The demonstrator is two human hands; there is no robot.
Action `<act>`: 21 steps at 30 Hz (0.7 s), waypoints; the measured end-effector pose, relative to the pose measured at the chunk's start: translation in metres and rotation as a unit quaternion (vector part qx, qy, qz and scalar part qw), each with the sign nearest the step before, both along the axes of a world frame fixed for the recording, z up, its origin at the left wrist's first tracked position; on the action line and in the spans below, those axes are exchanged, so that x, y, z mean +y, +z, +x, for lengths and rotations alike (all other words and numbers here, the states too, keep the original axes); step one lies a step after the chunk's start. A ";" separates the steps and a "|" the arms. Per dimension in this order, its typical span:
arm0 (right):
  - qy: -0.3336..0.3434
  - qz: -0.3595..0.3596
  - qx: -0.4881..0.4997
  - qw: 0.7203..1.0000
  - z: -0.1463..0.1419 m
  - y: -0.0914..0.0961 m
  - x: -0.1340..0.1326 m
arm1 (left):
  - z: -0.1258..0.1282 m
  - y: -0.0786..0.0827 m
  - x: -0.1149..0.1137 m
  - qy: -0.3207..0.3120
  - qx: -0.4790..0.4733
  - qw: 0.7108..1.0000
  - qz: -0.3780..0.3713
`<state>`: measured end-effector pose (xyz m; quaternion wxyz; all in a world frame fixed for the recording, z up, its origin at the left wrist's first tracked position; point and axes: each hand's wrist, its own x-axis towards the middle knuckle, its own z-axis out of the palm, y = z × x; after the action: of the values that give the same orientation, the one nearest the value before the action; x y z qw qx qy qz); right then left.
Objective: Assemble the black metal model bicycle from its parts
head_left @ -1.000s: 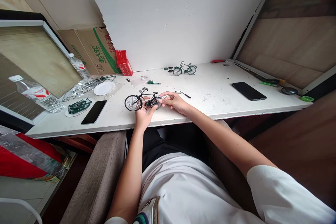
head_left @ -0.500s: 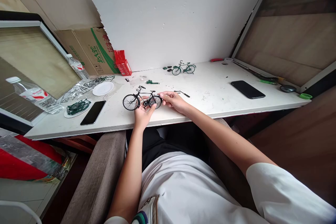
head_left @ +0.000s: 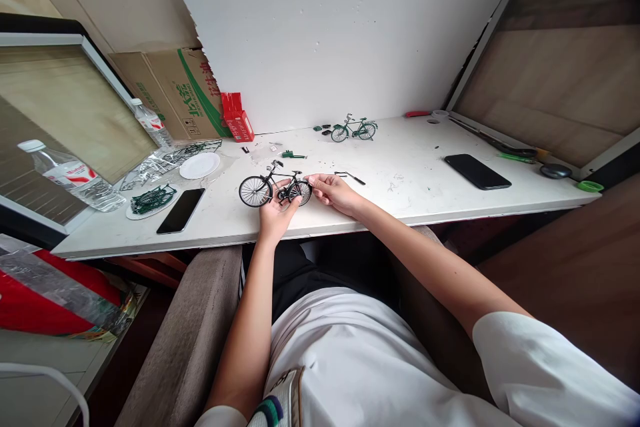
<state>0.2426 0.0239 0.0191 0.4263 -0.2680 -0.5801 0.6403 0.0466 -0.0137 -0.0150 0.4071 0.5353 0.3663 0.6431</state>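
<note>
A black model bicycle (head_left: 256,191) is held upright above the front part of the white table, its front wheel to the left. My left hand (head_left: 277,217) grips it from below, thumb against the rear wheel and fingers behind the frame. At the back of the rear wheel, my right hand (head_left: 333,190) is closed in a pinch, thumb and forefinger at the rear mudguard. Whether a small part is between those fingertips is too small to tell. A green model bicycle (head_left: 354,129) stands farther back near the wall.
On the left are a black phone (head_left: 181,211), a plate of green parts (head_left: 153,199), a white plate (head_left: 199,165) and water bottles (head_left: 75,177). A tweezer-like tool (head_left: 357,178) lies behind my right hand. Another phone (head_left: 477,171) rests on the right. A red box (head_left: 237,118) stands behind.
The whole view has shifted slightly, so the table's things appear a little farther right. Both hands keep nearly the same hold at the black model bicycle.
</note>
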 end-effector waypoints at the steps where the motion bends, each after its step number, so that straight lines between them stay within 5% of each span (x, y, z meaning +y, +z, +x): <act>1: 0.005 0.000 0.002 1.000 0.000 -0.001 0.000 | 0.000 -0.001 0.001 0.001 0.002 1.000 0.000; 16: -0.014 -0.030 -0.013 0.999 -0.002 0.004 -0.006 | -0.006 -0.001 0.004 -0.016 0.022 1.000 0.009; 21: -0.021 0.014 -0.027 0.999 -0.004 0.000 -0.005 | -0.007 -0.001 0.006 0.000 0.011 1.000 0.007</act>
<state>0.2386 0.0185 0.0189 0.4277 -0.2917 -0.5944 0.6153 0.0397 -0.0080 -0.0157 0.3992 0.5451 0.3668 0.6395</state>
